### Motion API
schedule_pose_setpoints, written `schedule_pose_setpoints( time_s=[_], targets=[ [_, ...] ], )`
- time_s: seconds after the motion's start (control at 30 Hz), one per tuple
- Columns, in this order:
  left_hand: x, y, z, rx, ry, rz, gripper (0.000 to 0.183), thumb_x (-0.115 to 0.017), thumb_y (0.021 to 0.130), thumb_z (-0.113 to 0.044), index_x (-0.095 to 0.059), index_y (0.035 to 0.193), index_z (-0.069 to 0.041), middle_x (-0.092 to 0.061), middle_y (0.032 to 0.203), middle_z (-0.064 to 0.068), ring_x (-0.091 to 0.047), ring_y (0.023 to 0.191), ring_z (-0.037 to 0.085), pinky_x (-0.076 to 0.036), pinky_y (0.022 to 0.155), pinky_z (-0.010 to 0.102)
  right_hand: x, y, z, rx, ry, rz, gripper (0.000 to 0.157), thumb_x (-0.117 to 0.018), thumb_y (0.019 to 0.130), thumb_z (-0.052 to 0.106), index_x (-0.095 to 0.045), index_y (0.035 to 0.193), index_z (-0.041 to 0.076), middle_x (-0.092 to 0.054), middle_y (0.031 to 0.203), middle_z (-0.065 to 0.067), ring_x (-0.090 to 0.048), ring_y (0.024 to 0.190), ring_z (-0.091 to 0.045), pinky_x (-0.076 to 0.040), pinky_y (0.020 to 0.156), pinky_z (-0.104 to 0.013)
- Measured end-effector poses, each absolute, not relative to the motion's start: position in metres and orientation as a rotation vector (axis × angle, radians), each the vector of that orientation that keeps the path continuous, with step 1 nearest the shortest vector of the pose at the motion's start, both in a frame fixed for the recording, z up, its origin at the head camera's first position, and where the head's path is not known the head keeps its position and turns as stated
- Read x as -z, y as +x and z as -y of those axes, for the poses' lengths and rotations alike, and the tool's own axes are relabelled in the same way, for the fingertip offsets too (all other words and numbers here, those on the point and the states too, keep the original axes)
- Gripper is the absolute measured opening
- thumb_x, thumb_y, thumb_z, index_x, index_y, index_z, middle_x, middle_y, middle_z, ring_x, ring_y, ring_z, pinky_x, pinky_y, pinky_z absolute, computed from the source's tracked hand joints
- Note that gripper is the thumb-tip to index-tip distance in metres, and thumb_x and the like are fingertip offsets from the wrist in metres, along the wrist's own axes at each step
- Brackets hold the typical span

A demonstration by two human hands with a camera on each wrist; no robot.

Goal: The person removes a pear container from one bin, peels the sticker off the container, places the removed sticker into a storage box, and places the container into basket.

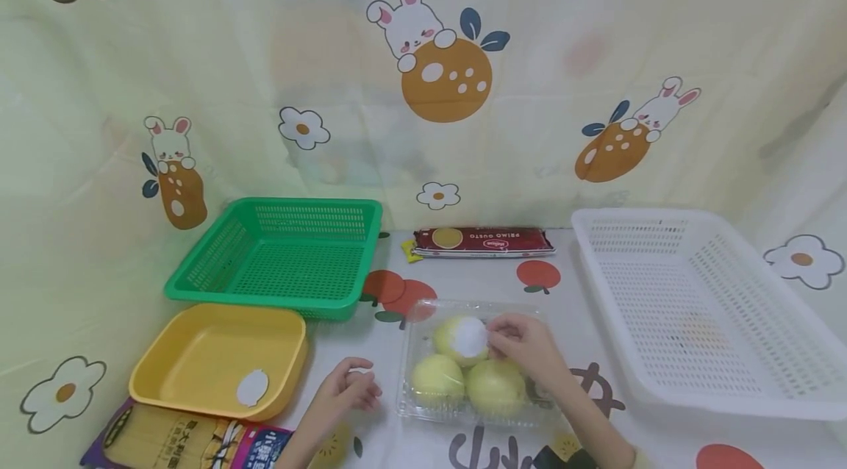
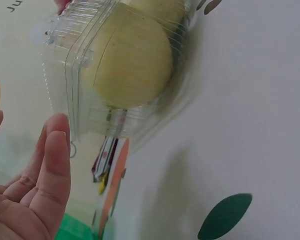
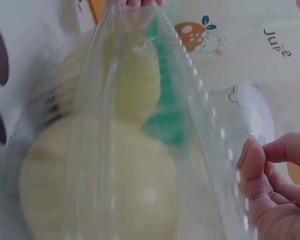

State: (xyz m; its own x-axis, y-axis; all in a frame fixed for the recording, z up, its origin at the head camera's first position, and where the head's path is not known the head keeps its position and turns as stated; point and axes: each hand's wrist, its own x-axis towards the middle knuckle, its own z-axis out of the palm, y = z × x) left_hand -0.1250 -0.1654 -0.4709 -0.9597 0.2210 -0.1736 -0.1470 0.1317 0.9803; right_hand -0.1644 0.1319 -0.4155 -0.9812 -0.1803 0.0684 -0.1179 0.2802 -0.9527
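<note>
Three round, pale yellow-green fruits lie inside a clear plastic clamshell box at the front middle, its lid down over them. My right hand is over the box's right side and pinches a white round sticker-like disc between thumb and forefinger. In the right wrist view the disc stands out past the fingertips, above the lid. To the left of the box is my left hand, its fingers loosely bent with nothing in them. The left wrist view has its fingers beside the box's corner.
A yellow basin at left holds another white disc with a tab. Behind it stands a green basket; a white basket is at right. A red biscuit pack lies at the back, and a noodle pack lies front left.
</note>
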Motion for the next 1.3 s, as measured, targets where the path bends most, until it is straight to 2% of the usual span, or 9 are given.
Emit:
schedule_pose_setpoints(
  time_s=[0.2,0.43,0.57,0.7,0.8,0.93,1.03,1.17,1.3],
  targets=[
    [0.465,-0.125,0.173,-1.928,0.0,-2.196,0.045,-0.05,0.092,-0.027,-0.038,0.119,0.008,-0.062,0.086,0.013,-0.061,0.076,0.023,-0.049,0.071,0.031,0.412,-0.164,-0.115,1.918,-0.278,-2.301,0.015,-0.057,0.084,0.002,-0.057,0.092,-0.011,-0.059,0.076,-0.014,-0.057,0.066,-0.019,-0.05,0.061,-0.028],
    [0.458,-0.119,0.199,-2.129,0.056,-2.397,0.028,-0.053,0.088,-0.001,-0.047,0.115,0.005,-0.06,0.072,0.014,-0.059,0.062,0.02,-0.05,0.058,0.03,0.412,-0.17,-0.094,1.853,-0.415,-2.332,0.009,-0.054,0.087,0.002,-0.056,0.088,-0.007,-0.058,0.074,-0.009,-0.057,0.068,-0.019,-0.049,0.063,-0.027],
    [0.455,-0.117,0.216,-2.127,0.104,-2.566,0.027,-0.055,0.085,0.004,-0.05,0.112,0.006,-0.059,0.068,0.014,-0.058,0.057,0.018,-0.049,0.052,0.028,0.414,-0.17,-0.087,1.831,-0.44,-2.265,0.006,-0.053,0.087,-0.002,-0.055,0.087,-0.007,-0.059,0.072,-0.009,-0.058,0.065,-0.02,-0.051,0.06,-0.029],
    [0.448,-0.112,0.232,-2.074,-0.097,-2.608,0.028,-0.055,0.088,-0.004,-0.05,0.114,0.006,-0.06,0.073,0.014,-0.057,0.061,0.017,-0.048,0.055,0.027,0.411,-0.169,-0.081,1.758,-0.437,-2.287,0.005,-0.057,0.083,-0.001,-0.056,0.086,-0.005,-0.058,0.071,-0.006,-0.057,0.063,-0.019,-0.051,0.058,-0.031],
    [0.478,-0.118,0.26,-2.1,-0.23,-2.612,0.034,-0.058,0.088,-0.023,-0.053,0.114,-0.002,-0.061,0.078,0.013,-0.058,0.065,0.019,-0.049,0.058,0.028,0.409,-0.166,-0.076,1.738,-0.447,-2.306,0.006,-0.059,0.08,-0.001,-0.057,0.085,-0.002,-0.058,0.071,-0.005,-0.057,0.062,-0.017,-0.05,0.058,-0.03],
    [0.514,-0.121,0.296,-2.134,-0.283,-2.68,0.036,-0.059,0.086,-0.032,-0.057,0.111,-0.006,-0.061,0.081,0.015,-0.06,0.067,0.022,-0.05,0.059,0.03,0.408,-0.165,-0.064,1.739,-0.491,-2.304,0.007,-0.06,0.076,-0.002,-0.057,0.082,-0.002,-0.058,0.071,-0.004,-0.058,0.062,-0.017,-0.05,0.058,-0.027],
    [0.496,-0.107,0.299,-1.906,-0.338,-2.904,0.032,-0.058,0.088,-0.026,-0.057,0.109,-0.001,-0.063,0.078,0.013,-0.061,0.064,0.018,-0.049,0.056,0.025,0.41,-0.166,-0.054,1.753,-0.528,-2.296,0.006,-0.061,0.077,-0.001,-0.058,0.082,-0.002,-0.057,0.071,-0.003,-0.058,0.062,-0.016,-0.05,0.058,-0.027],
    [0.47,-0.092,0.294,-1.512,-0.503,-3.155,0.029,-0.061,0.086,-0.021,-0.058,0.106,-0.001,-0.064,0.072,0.008,-0.059,0.058,0.011,-0.046,0.048,0.022,0.413,-0.168,-0.041,1.8,-0.566,-2.252,0.005,-0.061,0.079,-0.001,-0.058,0.083,-0.003,-0.058,0.07,-0.004,-0.059,0.061,-0.018,-0.05,0.056,-0.027],
    [0.454,-0.084,0.293,-1.418,-0.696,-3.166,0.032,-0.063,0.084,-0.017,-0.056,0.109,0.0,-0.058,0.065,0.006,-0.051,0.054,0.006,-0.041,0.047,0.019,0.414,-0.168,-0.025,1.836,-0.581,-2.212,0.005,-0.06,0.081,-0.001,-0.057,0.084,-0.003,-0.057,0.07,-0.004,-0.059,0.059,-0.017,-0.05,0.056,-0.026]
  ],
)
